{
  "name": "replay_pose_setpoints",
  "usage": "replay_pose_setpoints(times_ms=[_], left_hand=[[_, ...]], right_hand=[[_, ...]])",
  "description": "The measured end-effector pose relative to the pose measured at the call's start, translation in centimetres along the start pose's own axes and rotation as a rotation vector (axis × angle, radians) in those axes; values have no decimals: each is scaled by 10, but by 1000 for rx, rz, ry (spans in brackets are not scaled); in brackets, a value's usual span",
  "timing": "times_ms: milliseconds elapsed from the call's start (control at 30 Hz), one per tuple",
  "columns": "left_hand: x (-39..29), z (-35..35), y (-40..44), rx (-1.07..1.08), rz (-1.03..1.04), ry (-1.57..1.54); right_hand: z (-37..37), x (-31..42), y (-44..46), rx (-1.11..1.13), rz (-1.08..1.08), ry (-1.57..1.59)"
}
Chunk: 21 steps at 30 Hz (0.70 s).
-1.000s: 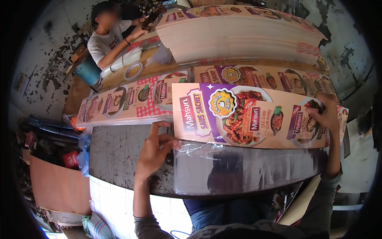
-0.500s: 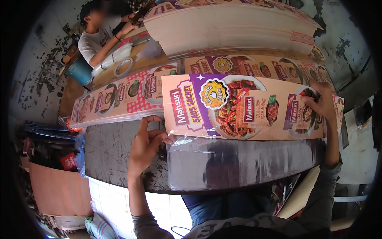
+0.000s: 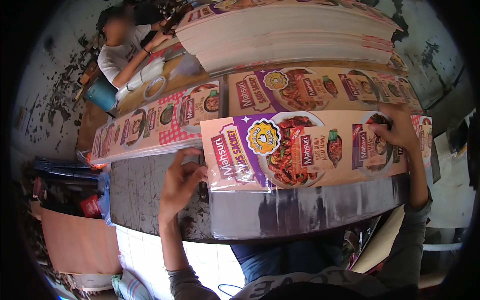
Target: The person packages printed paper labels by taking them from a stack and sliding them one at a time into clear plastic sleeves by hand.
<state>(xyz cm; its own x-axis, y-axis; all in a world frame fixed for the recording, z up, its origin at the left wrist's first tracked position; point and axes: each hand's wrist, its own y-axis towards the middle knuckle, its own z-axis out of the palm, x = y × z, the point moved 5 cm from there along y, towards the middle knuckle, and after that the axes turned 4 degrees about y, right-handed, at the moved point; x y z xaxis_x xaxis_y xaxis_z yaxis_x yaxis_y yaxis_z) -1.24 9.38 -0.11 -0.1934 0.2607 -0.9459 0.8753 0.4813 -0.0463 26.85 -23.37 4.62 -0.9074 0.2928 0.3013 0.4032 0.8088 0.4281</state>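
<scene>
A long printed card strip (image 3: 295, 150) with food pictures lies in front of me, its lower part inside a clear plastic sleeve (image 3: 300, 212) on the worktable. My right hand (image 3: 397, 127) grips the strip near its right end, thumb on the printed face and the other fingers partly hidden. At the strip's left end, my left hand (image 3: 177, 182) has its fingers curled and its thumb at the sleeve's edge, seemingly pinching the film. Clear film covers the strip's lower left corner.
Behind the strip lies a similar printed strip (image 3: 325, 92); a sleeved stack (image 3: 155, 117) sits left. A tall pile of printed cards (image 3: 295, 42) stands at the back. A tape roll (image 3: 155, 87) lies near a seated person (image 3: 122, 55). The scratched worktable (image 3: 145, 192) ends before my body.
The printed strip has moved down towards me, deeper into the clear sleeve. My right hand has shifted slightly left with it; my left hand remains near the sleeve's left edge.
</scene>
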Motion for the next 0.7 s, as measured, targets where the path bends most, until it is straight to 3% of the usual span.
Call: replay_pose_setpoints(times_ms=[233, 700], left_hand=[[-5, -2, -2, -94, 117, -3], [-9, -4, -3, -78, 115, -18]], right_hand=[[11, -6, 3, 78, -27, 10], [18, 0, 0, 227, -50, 77]])
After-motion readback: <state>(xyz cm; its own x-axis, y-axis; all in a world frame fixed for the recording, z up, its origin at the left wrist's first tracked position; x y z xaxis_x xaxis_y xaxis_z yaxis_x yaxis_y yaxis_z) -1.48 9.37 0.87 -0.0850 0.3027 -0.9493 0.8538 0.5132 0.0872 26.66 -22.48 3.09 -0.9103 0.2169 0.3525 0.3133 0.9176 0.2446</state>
